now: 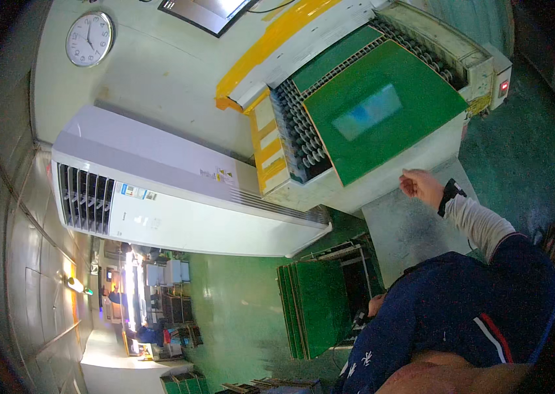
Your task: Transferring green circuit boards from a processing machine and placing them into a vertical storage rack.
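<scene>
One large, glossy green rectangular panel (385, 111) lies on the grey disc-roller conveyor (303, 141) — probably light, stiff, slippery; best held by opposite edges. The right hand (422, 187), nearby, has loosely curled, half-open fingers, seemingly empty; the left hand (376, 305) is mostly hidden, grip unclear. The white boxy air conditioner (185, 190) bears small labels (136, 192) — unreadable.

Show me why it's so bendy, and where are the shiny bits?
Head view: the wide fisheye lens bows edges, like the air conditioner's, and leaves black corners; head view: a pale reflection shines on the big green board; head view: distant lights glare white, and the floor has soft shiny patches.
</scene>
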`<state>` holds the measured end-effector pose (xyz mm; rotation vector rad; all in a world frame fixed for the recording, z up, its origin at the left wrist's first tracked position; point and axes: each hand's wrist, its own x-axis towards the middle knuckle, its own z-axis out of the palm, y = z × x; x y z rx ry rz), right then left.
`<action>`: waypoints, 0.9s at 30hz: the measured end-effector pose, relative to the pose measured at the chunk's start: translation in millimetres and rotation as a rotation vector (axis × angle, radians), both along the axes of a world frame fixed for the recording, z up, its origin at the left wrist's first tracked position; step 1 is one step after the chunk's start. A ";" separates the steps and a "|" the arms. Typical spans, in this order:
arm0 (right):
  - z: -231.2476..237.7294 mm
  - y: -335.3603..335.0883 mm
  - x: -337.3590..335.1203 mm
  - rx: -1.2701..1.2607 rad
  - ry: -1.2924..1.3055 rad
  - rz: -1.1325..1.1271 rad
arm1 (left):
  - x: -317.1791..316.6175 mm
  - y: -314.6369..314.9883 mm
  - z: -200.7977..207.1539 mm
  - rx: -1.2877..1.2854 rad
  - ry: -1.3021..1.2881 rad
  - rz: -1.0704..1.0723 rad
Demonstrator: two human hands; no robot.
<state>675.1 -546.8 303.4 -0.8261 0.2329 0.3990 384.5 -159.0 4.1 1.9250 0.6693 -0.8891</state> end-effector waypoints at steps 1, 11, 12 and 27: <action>-15.0 1.8 -4.9 -0.045 0.003 0.029 | 2.3 -3.9 8.9 0.034 0.003 -0.011; -64.7 30.6 -71.4 -0.390 0.013 0.376 | -12.2 8.2 5.1 0.052 -0.071 -0.021; -76.7 29.7 -75.7 -0.403 0.039 0.381 | -10.8 6.4 7.6 0.048 -0.072 -0.029; -124.8 24.6 -108.4 -0.536 0.147 0.446 | -14.7 14.5 77.8 0.073 -0.277 -0.054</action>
